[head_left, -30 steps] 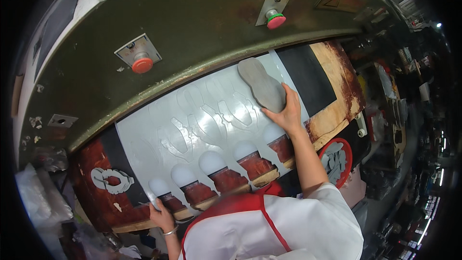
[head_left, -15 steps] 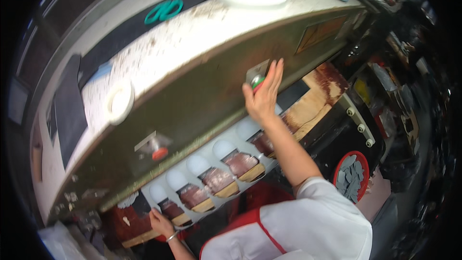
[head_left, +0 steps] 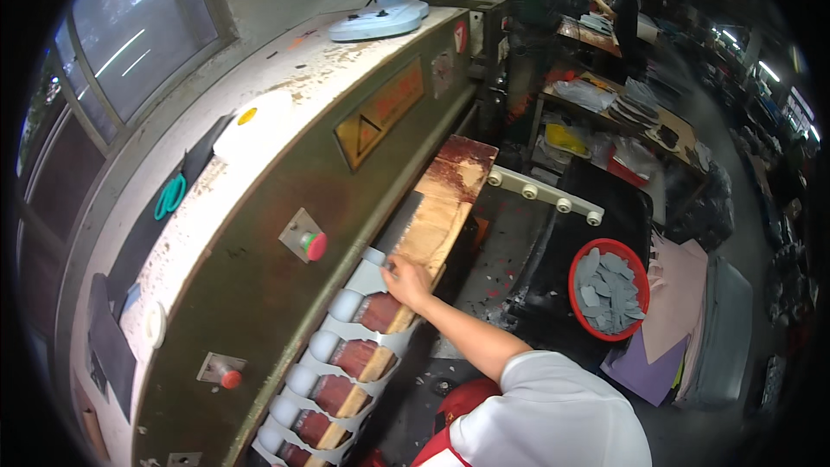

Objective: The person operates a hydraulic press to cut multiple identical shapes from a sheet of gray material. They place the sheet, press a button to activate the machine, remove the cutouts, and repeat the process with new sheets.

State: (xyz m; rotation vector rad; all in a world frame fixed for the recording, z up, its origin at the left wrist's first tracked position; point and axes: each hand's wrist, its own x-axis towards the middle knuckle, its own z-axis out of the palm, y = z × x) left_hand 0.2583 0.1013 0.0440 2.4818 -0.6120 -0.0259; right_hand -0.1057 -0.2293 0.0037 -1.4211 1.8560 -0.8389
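My right hand (head_left: 408, 282) is closed at the far end of a long pale grey sheet (head_left: 370, 278) with a row of large cut-outs. Its fingertips pinch the sheet's edge. The sheet lies along a wooden board (head_left: 438, 223), whose reddish worn top shows through the holes. Rounded pale grey pieces (head_left: 344, 305) sit in a row along the sheet's machine side. Beyond my fingers a dark grey strip (head_left: 402, 223) lies on the board. My left hand is out of view.
A green machine beam (head_left: 259, 294) with a green-and-red button (head_left: 313, 246) and a red button (head_left: 230, 378) runs alongside. To the right stands a red basin (head_left: 574, 281) of grey scraps. A fan (head_left: 380, 20) and green-handled scissors (head_left: 170, 196) rest on top; two people (head_left: 621, 17) are far off.
My right hand has left the green-and-red button and come down to the sheet's far end. The view has swung right, and my left hand has gone out of it.
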